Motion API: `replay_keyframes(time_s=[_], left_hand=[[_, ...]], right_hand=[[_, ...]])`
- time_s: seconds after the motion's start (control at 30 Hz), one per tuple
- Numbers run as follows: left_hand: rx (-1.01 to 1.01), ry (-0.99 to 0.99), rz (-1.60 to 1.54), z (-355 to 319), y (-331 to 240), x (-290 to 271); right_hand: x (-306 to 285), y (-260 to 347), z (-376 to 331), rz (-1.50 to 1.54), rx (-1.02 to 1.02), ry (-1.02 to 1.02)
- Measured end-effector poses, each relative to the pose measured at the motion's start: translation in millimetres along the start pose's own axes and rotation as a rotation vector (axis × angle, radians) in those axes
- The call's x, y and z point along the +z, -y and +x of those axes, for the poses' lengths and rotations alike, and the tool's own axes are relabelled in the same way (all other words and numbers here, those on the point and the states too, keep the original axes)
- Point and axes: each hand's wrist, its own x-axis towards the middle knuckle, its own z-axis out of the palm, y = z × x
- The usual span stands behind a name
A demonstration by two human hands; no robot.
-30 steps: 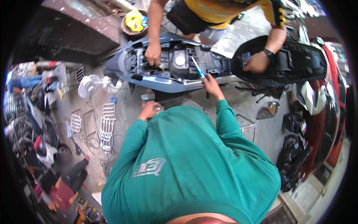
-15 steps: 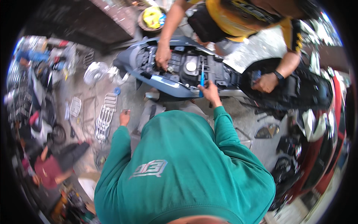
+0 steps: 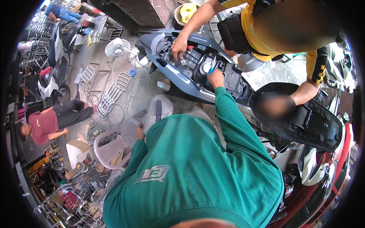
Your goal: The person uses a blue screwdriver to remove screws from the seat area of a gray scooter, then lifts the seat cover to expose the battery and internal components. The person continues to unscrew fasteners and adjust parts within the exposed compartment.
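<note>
My right hand (image 3: 216, 78) is closed around the blue handle of a screwdriver (image 3: 210, 71), over the exposed compartment of a grey scooter (image 3: 178, 81). The metal shaft points away from me, beside a round white cap (image 3: 207, 67). My left hand (image 3: 140, 133) is low at my left side, its fingers closed at a pale plastic chair (image 3: 114, 149); the fingers are partly hidden. Across the scooter, a co-worker's hand (image 3: 179, 47) reaches into the compartment near a small light-coloured part (image 3: 183, 62). The co-worker's other hand, blurred, is over the raised black seat (image 3: 323, 127).
On the floor to the left lie metal racks (image 3: 113, 95) and cables (image 3: 99, 127), with a white fan (image 3: 117, 48) behind. A seated person (image 3: 42, 123) is farther left. Piled metal parts (image 3: 81, 193) lie lower left; a red vehicle (image 3: 315, 197) stands right.
The view has shifted, and I am closer to the scooter. My right hand has moved farther over the compartment with the screwdriver. The plastic chair now shows at my left hand.
</note>
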Motion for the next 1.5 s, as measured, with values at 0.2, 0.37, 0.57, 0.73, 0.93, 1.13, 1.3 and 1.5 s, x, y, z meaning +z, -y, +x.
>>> replay_keyframes(time_s=[0.2, 0.37, 0.57, 0.73, 0.93, 1.13, 1.3, 1.5], left_hand=[[0.163, -0.267, 0.001, 35.0, -129.7, -32.6], [0.340, -0.044, -0.427, 113.0, -288.4, -0.9], [0.607, -0.297, -0.072, 208.1, -423.2, 7.5], [0.592, -0.152, -0.107, 228.4, -429.0, -5.0], [0.683, -0.125, -0.233, 227.8, -419.4, -9.3], [0.662, 0.042, -0.359, 201.1, -393.5, -10.9], [0.662, 0.036, -0.420, 197.1, -388.3, -4.3], [0.666, 0.030, -0.433, 196.9, -388.5, -8.0]], right_hand=[[-8.2, 0.4, -12.9, 0.229, 0.027, -0.207], [-26.9, -16.0, -54.9, 1.184, 0.299, 0.139], [-46.0, -21.5, -110.9, 0.951, 0.271, 0.115], [-76.8, 13.2, -140.9, 0.572, 0.147, 0.210], [-120.2, 132.4, -93.0, 0.128, -0.353, 0.265], [-109.7, 249.1, -20.6, -0.260, -0.635, 0.214], [-90.6, 296.9, 9.7, -0.439, -0.747, 0.258], [-88.6, 328.7, 28.3, -0.552, -0.735, 0.318]])
